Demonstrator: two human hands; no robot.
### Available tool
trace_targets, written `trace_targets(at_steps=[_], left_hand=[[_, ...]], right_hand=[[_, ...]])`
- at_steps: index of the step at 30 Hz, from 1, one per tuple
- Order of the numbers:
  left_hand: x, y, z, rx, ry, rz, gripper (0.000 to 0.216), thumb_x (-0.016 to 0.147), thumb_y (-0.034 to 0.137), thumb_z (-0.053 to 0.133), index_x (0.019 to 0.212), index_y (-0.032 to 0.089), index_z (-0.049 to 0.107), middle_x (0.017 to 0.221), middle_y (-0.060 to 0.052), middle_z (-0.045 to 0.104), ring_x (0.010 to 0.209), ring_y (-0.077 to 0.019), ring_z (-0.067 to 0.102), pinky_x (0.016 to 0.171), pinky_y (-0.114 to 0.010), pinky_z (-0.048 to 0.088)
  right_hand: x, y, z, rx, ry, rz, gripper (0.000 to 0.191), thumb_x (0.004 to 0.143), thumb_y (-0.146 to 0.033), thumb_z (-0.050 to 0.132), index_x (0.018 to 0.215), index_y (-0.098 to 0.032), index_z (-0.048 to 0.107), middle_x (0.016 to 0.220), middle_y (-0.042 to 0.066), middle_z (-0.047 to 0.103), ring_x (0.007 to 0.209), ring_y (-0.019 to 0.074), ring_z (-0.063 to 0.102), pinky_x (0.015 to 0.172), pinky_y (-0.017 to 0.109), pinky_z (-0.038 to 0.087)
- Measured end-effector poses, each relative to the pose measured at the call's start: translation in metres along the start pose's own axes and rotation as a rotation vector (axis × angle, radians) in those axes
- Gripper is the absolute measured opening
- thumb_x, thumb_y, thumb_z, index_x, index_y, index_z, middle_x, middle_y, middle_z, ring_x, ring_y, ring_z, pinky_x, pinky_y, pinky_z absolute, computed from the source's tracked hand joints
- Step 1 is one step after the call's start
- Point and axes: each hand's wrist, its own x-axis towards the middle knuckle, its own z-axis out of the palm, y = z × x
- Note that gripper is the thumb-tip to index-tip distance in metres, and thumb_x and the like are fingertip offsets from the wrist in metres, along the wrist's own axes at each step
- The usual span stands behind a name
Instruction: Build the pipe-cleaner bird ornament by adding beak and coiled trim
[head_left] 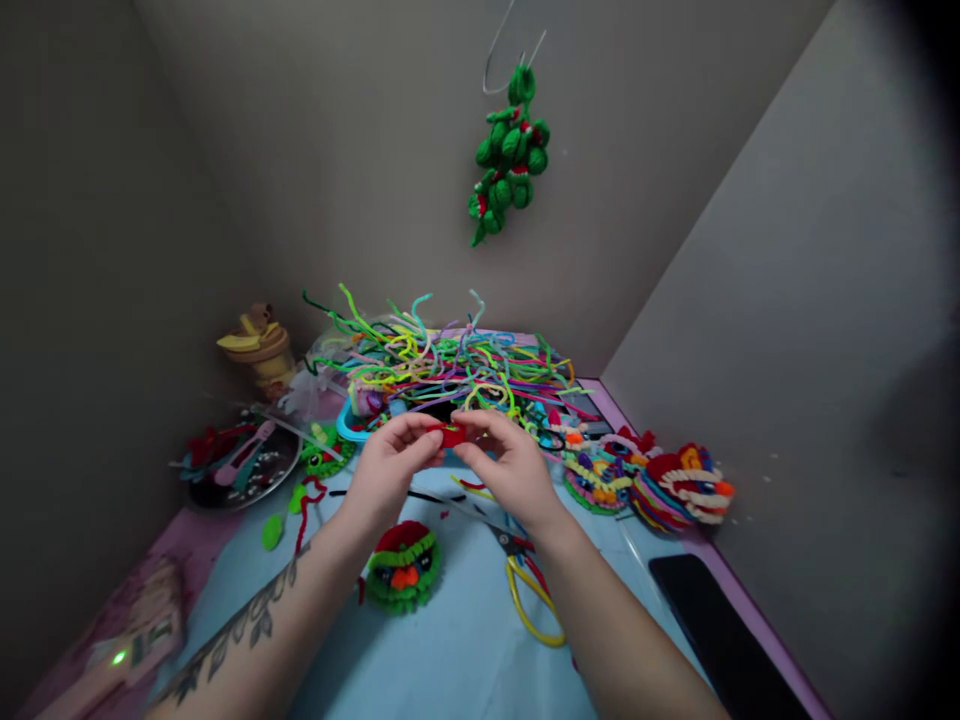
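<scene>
Both hands meet over the middle of the table, pinching a small red fuzzy piece [452, 436] with a bit of yellow-green on top. My left hand [401, 455] grips its left end; my right hand [506, 462] has the right end. Below them on the blue sheet lies a round green and red pipe-cleaner face [406, 567] with dark eyes and an orange beak. Yellow-handled scissors [516, 560] rest under my right wrist, partly hidden by it. A loose red pipe cleaner [306, 512] lies by my left forearm.
A heap of coloured pipe cleaners [457, 360] spreads at the back. To the left stand a dark bowl [255, 475] of small parts, a brown pot [262, 355] and a glue gun [142, 640]. Finished faces [679, 488] and a black phone [720, 630] lie right. Green ornaments [511, 155] hang on the wall.
</scene>
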Motion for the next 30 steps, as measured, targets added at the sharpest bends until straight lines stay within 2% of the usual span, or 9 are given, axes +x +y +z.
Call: trace_targets(at_steps=[6, 15, 23, 30], left_hand=[[-0.003, 0.001, 0.000, 0.065, -0.095, 0.047, 0.025, 0.073, 0.032, 0.071, 0.094, 0.019, 0.066, 0.080, -0.001, 0.067, 0.066, -0.0121, 0.062, 0.064, -0.024, 0.052], [-0.007, 0.013, -0.001, 0.378, -0.042, 0.174, 0.020, 0.075, 0.032, 0.067, 0.087, 0.017, 0.073, 0.072, -0.003, 0.070, 0.064, -0.0146, 0.061, 0.061, -0.025, 0.050], [-0.009, 0.010, 0.000, 0.467, 0.018, 0.224, 0.019, 0.076, 0.032, 0.065, 0.085, 0.017, 0.072, 0.069, -0.002, 0.069, 0.061, -0.0147, 0.061, 0.058, -0.024, 0.048], [-0.006, 0.016, -0.007, 0.592, -0.063, 0.243, 0.018, 0.077, 0.032, 0.064, 0.084, 0.019, 0.073, 0.070, -0.003, 0.070, 0.066, -0.0173, 0.063, 0.059, -0.024, 0.048]], right_hand=[[-0.001, -0.001, -0.001, -0.025, 0.030, -0.052, 0.019, 0.079, -0.017, 0.063, 0.096, -0.023, 0.069, 0.094, 0.004, 0.066, 0.084, 0.0163, 0.062, 0.073, 0.028, 0.050], [0.001, 0.000, -0.002, 0.005, 0.033, 0.000, 0.011, 0.081, -0.019, 0.057, 0.085, -0.021, 0.067, 0.084, 0.003, 0.067, 0.079, 0.0165, 0.062, 0.072, 0.029, 0.050], [0.002, -0.004, -0.005, 0.012, -0.003, 0.052, 0.006, 0.078, -0.017, 0.054, 0.081, -0.020, 0.060, 0.079, 0.000, 0.062, 0.072, 0.0139, 0.060, 0.065, 0.025, 0.047], [0.001, -0.007, -0.010, -0.135, -0.051, -0.028, 0.012, 0.082, -0.015, 0.049, 0.085, -0.020, 0.060, 0.083, 0.002, 0.063, 0.079, 0.0159, 0.059, 0.072, 0.027, 0.046]])
